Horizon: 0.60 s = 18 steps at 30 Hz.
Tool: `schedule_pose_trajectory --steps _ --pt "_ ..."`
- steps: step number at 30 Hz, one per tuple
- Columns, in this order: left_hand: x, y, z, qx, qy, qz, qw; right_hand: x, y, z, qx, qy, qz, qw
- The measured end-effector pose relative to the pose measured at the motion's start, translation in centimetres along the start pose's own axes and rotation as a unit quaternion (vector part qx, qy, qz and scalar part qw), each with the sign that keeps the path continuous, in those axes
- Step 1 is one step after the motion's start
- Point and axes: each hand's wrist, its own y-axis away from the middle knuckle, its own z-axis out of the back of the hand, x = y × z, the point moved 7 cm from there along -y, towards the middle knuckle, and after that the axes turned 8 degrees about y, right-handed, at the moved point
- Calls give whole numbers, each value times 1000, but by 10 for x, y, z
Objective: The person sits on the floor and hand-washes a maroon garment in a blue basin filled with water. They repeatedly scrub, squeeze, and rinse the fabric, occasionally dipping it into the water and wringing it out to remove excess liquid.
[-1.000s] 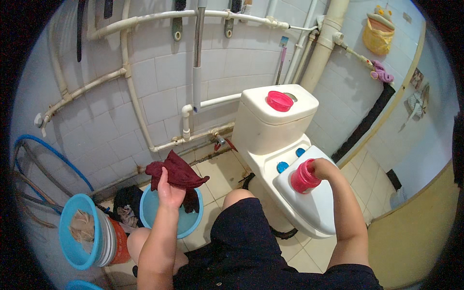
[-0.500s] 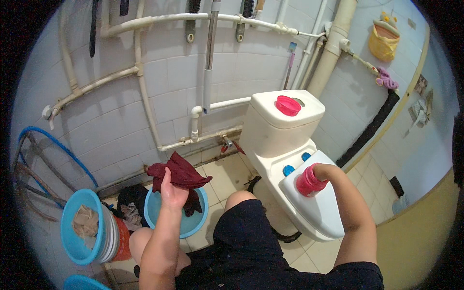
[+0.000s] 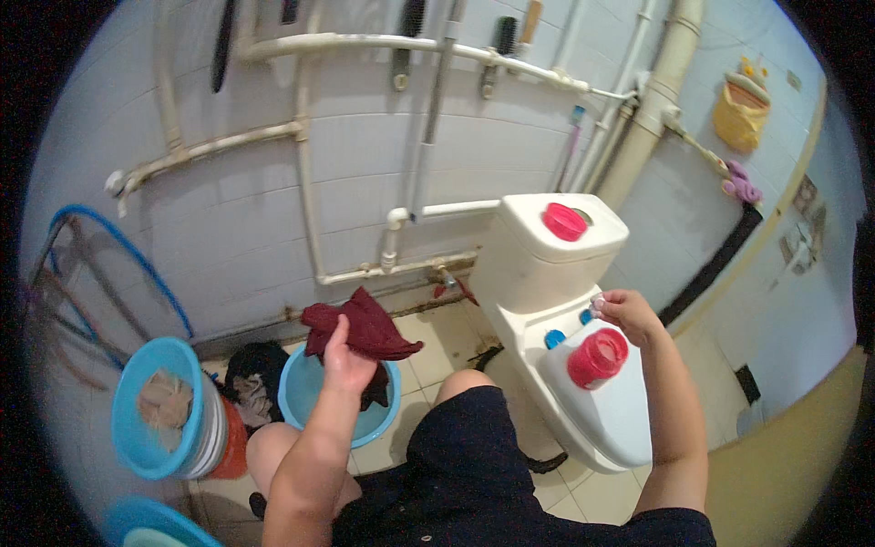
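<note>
Two bare hands are at work: the left hand (image 3: 349, 365) grips one dark maroon fabric cloth (image 3: 369, 330), thumb over the top, above a light-blue round plastic basin; the right hand (image 3: 633, 317) pinches one small whitish clump (image 3: 597, 304) between its fingertips. One open pinkish-red plastic jar (image 3: 597, 359) stands upright on the toilet's closed white lid (image 3: 617, 421), just below the right hand. One matching round red screw cap (image 3: 565, 221) sits on the cream ceramic tank (image 3: 538, 251). Two blue round buttons (image 3: 555, 338) lie near the lid's hinge edge.

Three light-blue basins show: one on the floor (image 3: 393, 415) with a dark cloth (image 3: 374, 390) in it, one atop a stack (image 3: 194, 374) of white and orange-red buckets holding a tan cloth (image 3: 166, 399), and one at the lower left (image 3: 123, 518), partly cut off.

The floor (image 3: 437, 339) is beige tile, the wall (image 3: 365, 173) pale tile crossed by cream pipes (image 3: 437, 51). Two black-bristled brushes (image 3: 506, 36) and a long metal pole (image 3: 437, 82) hang there. A blue hose (image 3: 128, 251) curves at left, beside a black fabric bundle (image 3: 255, 365). The left forearm and the maroon cloth hide part of the floor basin.
</note>
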Motion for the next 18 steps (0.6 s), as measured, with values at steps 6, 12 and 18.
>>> schedule_pose_trajectory --steps 6,12,18 --pt "-15 2 3 -4 14 -12 1000 76 9 -220 128 -18 132 983" --pt "-27 14 -2 -14 -10 -63 998 105 51 -388 35 204 473 856" --pt "-40 28 7 -64 30 -74 995 82 50 -449 72 325 543 771"
